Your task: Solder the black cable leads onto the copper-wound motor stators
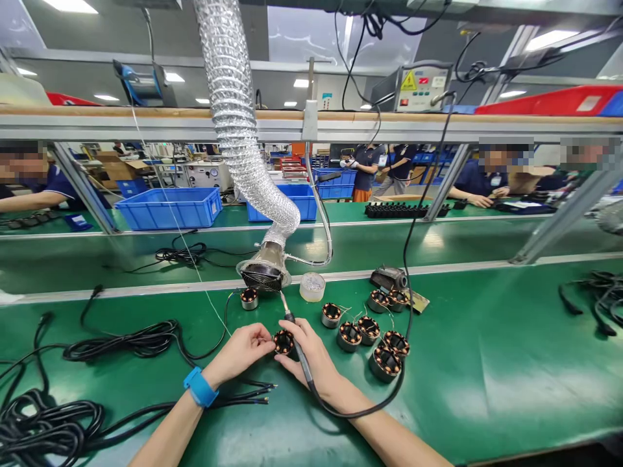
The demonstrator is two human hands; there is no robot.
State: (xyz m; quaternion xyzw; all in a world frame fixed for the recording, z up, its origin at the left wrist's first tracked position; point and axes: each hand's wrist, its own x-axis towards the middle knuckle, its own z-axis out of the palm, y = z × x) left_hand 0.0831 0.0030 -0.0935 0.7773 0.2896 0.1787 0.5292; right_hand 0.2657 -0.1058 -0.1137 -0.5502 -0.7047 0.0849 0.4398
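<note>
Between my two hands is a round black motor stator (283, 342) with copper coils. My left hand (248, 347), below a blue wristband (200, 387), pinches at the stator's left edge; whether a thin wire is between its fingertips is too small to tell. My right hand (311, 357) curves round the stator's right side with thumb and fingers, and a soldering iron (299, 347) rests across it, its tip pointing up and away. A thin solder wire (197, 269) hangs from a blue spool (141, 84) down toward my left hand.
Several stators (387, 360) stand to the right, one stator (249, 299) beyond my left hand. A fume duct (265, 269) hangs ahead, beside a clear round container (312, 287). Black cables (53, 421) lie left. Blue bins (170, 207) and people are farther back.
</note>
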